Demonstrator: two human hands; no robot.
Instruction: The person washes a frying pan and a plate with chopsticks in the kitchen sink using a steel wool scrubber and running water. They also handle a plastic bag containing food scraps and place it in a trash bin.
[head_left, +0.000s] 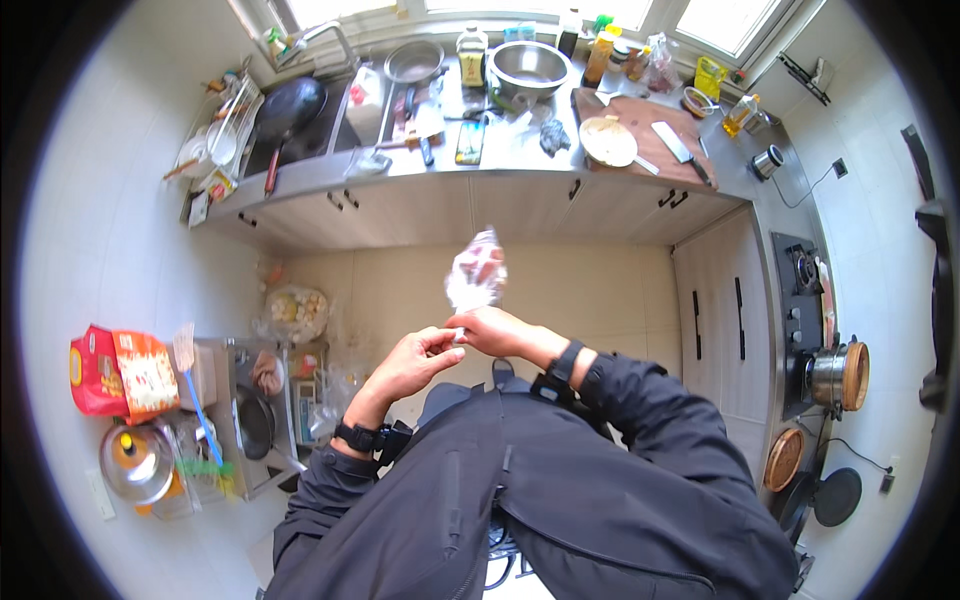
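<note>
A clear plastic bag (478, 271) with pinkish contents, blurred, stands out from my hands above the floor. My right hand (495, 331) is closed around its gathered neck. A white twisted end of the bag (459, 337) shows at the right thumb. The fingertips of my left hand (411, 365) are at that twisted end, with the thumb just below it. Both hands meet in front of my body, well short of the counter. What exactly the bag contains cannot be told.
Along the steel counter (517, 161) are a wok (291, 109), a steel basin (529, 66), a phone (470, 142) and a wooden cutting board (645, 127) with a cleaver (679, 150) and a bowl (607, 142). A pot (829, 381) is by the right-hand stove. Shelving (259, 465) stands left.
</note>
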